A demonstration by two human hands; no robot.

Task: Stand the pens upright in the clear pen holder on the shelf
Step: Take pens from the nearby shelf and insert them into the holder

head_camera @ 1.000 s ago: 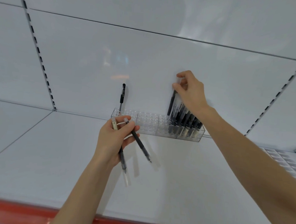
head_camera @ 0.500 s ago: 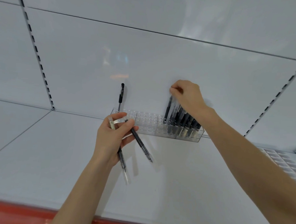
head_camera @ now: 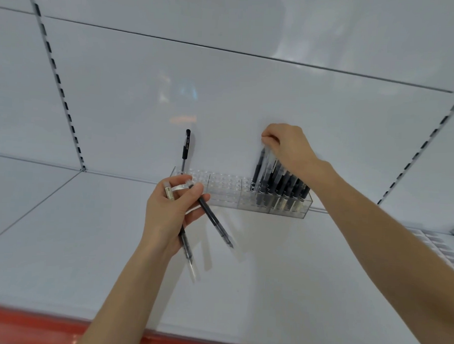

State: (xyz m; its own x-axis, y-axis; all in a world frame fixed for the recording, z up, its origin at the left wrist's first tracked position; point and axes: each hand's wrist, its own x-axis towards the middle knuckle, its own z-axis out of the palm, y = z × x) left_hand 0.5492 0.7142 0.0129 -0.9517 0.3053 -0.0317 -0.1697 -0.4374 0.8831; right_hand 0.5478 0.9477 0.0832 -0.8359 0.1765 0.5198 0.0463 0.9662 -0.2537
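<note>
Head view: clear pen holder (head_camera: 227, 195) sat on the shelf (head_camera: 267, 292), hard against the back panel (head_camera: 224, 92).
Right grip (head_camera: 287, 146): fingers curled, pinching the top of a black pen (head_camera: 259, 168), which stood upright at the left edge of the packed pens (head_camera: 288, 185).
Left grip (head_camera: 176, 208): closed round two spare pens (head_camera: 215, 221), tips slanting down toward the person, just before the holder's left end.
Lone pen (head_camera: 186, 148): upright, far-left slot.
Key relation: open middle slots lay between both hands, and the left grip was the nearer. The spares looked to need swinging upright first.
</note>
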